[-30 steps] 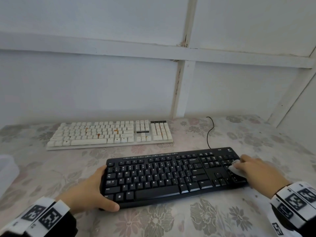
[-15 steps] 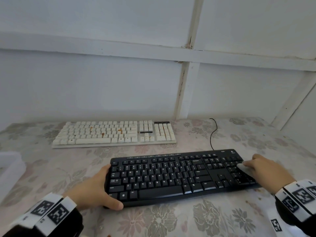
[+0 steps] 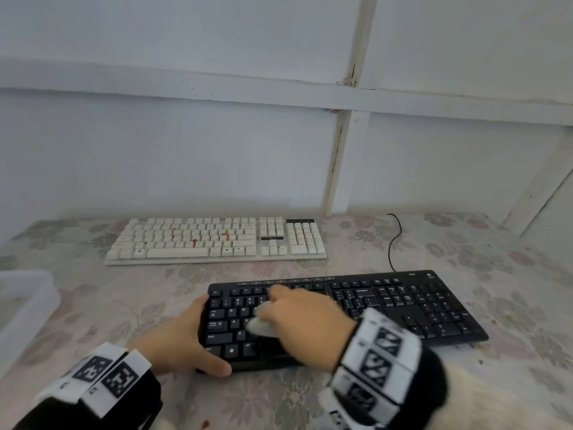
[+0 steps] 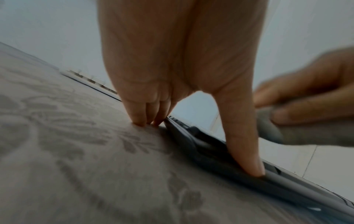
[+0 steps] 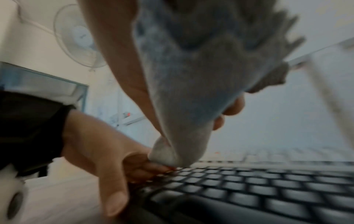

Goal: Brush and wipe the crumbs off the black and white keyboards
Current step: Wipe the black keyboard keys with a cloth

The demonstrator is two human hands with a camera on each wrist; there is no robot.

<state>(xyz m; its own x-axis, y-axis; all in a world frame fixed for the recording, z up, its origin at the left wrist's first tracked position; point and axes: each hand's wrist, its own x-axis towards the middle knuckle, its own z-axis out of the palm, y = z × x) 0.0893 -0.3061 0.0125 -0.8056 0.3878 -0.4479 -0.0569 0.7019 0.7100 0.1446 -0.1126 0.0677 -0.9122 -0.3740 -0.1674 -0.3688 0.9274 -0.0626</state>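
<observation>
The black keyboard [image 3: 403, 302] lies near me on the floral tablecloth [image 3: 511, 274]. My left hand [image 3: 186, 336] grips its left end, thumb on the front edge [image 4: 247, 159] and fingers [image 4: 141, 115] down on the cloth beside it. My right hand [image 3: 300, 311] holds a bunched white cloth [image 3: 260, 325] and presses it on the keys at the left part of the black keyboard [image 5: 249, 189]. The cloth [image 5: 182, 106] hangs from the palm, its tip close to my left hand [image 5: 99, 148]. The white keyboard [image 3: 217, 240] lies farther back with orange crumbs among its keys.
A translucent plastic container [image 3: 24, 302] stands at the table's left edge. The black keyboard's cable [image 3: 392, 240] runs back toward the white panelled wall [image 3: 186, 150]. A wall fan [image 5: 76, 36] shows in the right wrist view.
My right hand has swept the cloth from the number pad at the right end across to the left part of the black keyboard. The left hand keeps its grip on the left end.
</observation>
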